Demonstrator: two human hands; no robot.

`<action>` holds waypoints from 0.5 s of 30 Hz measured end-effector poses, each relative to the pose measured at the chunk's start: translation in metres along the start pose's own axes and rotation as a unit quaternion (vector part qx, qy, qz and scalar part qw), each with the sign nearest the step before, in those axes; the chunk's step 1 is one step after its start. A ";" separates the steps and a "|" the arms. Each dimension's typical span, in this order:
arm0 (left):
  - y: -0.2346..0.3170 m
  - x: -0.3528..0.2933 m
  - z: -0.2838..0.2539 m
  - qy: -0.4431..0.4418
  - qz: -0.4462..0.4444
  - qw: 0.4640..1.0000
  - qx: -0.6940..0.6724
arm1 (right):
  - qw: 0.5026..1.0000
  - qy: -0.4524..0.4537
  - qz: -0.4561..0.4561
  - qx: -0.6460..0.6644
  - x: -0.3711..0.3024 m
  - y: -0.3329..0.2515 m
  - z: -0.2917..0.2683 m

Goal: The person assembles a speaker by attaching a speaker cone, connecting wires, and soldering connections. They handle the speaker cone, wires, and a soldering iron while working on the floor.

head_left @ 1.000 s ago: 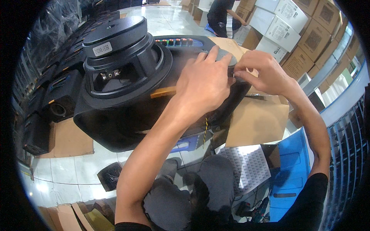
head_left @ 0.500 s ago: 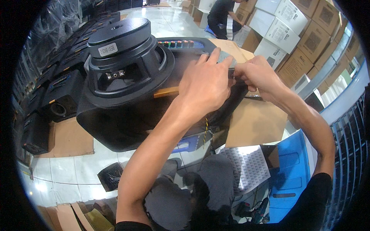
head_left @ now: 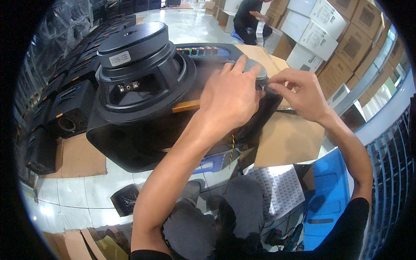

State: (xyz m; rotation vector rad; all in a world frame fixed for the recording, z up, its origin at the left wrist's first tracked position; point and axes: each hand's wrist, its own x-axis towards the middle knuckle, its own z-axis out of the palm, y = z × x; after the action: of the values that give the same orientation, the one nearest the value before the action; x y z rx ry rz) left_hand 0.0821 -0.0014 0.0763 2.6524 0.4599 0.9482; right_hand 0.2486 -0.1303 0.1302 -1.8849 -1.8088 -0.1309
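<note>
A black speaker cabinet [head_left: 130, 147] lies in front of me, with a large woofer [head_left: 134, 65] resting magnet-up on its left part. My left hand [head_left: 229, 93] is over the right part of the cabinet, its fingers spread around a small round driver [head_left: 255, 67] with a grey back. My right hand [head_left: 301, 93] pinches thumb and forefinger together at the driver's right edge, beside a small metal terminal. What sits between those fingertips is too small to make out. An orange-brown strip [head_left: 186, 105] shows left of my left hand. A yellow-and-black twisted wire [head_left: 232, 147] hangs below the cabinet's near side.
Several finished-looking black speakers [head_left: 71, 108] stand in rows at left. Stacked cartons [head_left: 333, 65] fill the right back, near a crouching person [head_left: 249, 19]. A cardboard sheet [head_left: 288, 141], a white label sheet [head_left: 277, 190], a blue plastic panel [head_left: 327, 190] and drill-like tools [head_left: 286, 238] lie at lower right.
My right hand has turned and its fingers have loosened from a fist-like grip to a fingertip pinch. More of the driver's grey back shows. My left hand has barely moved.
</note>
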 end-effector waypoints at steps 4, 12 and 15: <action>0.000 -0.001 0.001 0.008 -0.002 1.000 -0.004 | 0.971 0.018 -0.224 -0.087 0.003 0.018 0.008; -0.001 -0.003 0.002 0.010 0.003 1.000 -0.014 | 0.931 -0.019 -0.317 -0.183 0.014 0.031 0.009; -0.002 -0.004 0.001 0.008 0.003 1.000 -0.019 | 0.911 0.000 -0.346 -0.226 0.014 0.029 0.012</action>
State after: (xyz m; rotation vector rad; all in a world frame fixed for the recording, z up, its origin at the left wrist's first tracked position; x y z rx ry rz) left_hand 0.0800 -0.0014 0.0727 2.6153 0.4333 0.9713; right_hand 0.2746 -0.1113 0.1172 -1.3947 -2.5326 -0.8599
